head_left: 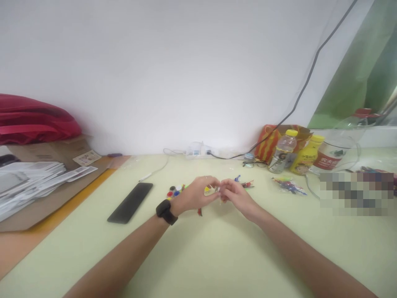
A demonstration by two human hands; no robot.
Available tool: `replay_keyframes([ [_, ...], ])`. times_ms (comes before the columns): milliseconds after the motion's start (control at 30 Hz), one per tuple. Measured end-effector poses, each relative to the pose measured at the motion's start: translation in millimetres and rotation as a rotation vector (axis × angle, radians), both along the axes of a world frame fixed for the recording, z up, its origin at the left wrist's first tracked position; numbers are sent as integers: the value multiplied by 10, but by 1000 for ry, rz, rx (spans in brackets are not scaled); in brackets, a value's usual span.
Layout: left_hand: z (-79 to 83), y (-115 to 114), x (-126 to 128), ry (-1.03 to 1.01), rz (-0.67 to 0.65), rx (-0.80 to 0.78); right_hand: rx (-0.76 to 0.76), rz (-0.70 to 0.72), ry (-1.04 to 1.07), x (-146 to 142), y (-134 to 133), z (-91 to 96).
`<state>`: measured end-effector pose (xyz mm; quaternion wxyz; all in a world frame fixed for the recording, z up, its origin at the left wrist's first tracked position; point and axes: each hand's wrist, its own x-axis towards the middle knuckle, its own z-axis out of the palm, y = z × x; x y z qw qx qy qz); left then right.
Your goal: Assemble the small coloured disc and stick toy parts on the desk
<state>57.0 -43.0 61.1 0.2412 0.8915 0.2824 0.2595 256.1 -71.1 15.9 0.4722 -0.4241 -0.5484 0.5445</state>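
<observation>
Both of my hands meet above the middle of the pale green table (198, 256). The fingertips of my left hand (198, 192) are pinched together against those of my right hand (235, 194). Between them is a small pale piece, too small and too covered by fingers to name. Left of my left hand lie several small round caps (176, 193) in black, white, red, blue and yellow. A yellow piece shows behind the left fingers, and a small red and dark piece (199, 212) lies below that hand. Blue and red small parts (247, 184) lie beyond my right hand.
A black phone (130, 203) lies to the left. Papers (34, 182) and a red bag (34, 120) stand farther left. A power strip (198, 151), glasses (254, 164), a clear bottle (283, 151), a yellow bottle (307, 155) and a large jug (333, 153) line the back. A bag of parts (290, 186) lies right.
</observation>
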Motion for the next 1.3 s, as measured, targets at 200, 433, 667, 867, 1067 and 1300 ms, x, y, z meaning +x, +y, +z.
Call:
replay_keyframes([
  [200,-78,18,40,-57,-45,-29,27,49,-101,-27,8,-28],
  [433,-214,43,60,40,86,55,257,-202,-629,195,180,-186],
  [667,-397,22,173,287,142,331,379,-142,-1011,229,115,-262],
  [867,-339,113,81,394,221,380,467,-82,-1085,116,33,-242],
  [1067,-265,110,-25,400,219,317,586,-144,-1056,277,124,-218],
  [1300,-197,146,-72,373,224,268,566,-266,-1129,840,411,-266],
])
